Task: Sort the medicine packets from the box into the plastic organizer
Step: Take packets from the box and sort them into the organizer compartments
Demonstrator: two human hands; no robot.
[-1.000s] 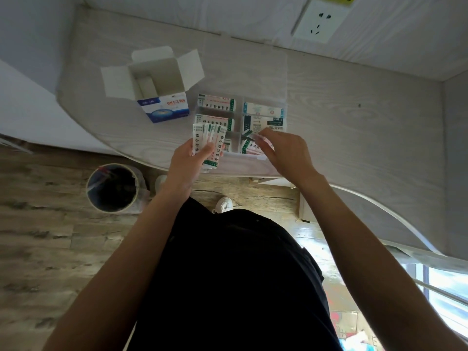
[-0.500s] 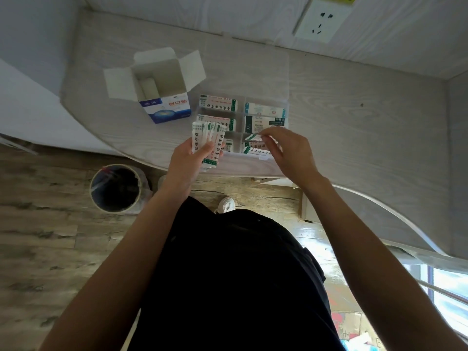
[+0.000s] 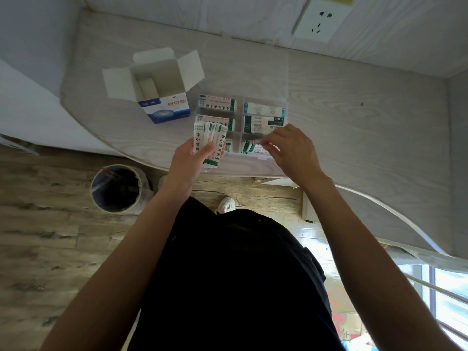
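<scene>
The left hand (image 3: 193, 158) grips a fanned stack of medicine packets (image 3: 209, 143) at the desk's (image 3: 354, 138) near edge, just left of the clear plastic organizer (image 3: 241, 122). The right hand (image 3: 291, 150) pinches a packet (image 3: 255, 148) in the organizer's near-right compartment — other compartments already hold packets. The opened box (image 3: 162, 89) stands far left of the organizer.

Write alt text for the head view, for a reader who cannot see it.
Seen from above, a person's left hand holds a fan of medicine packets while the right hand pinches a packet at the near right compartment of a clear organizer on a pale wooden table. An open box stands to its left.
</scene>
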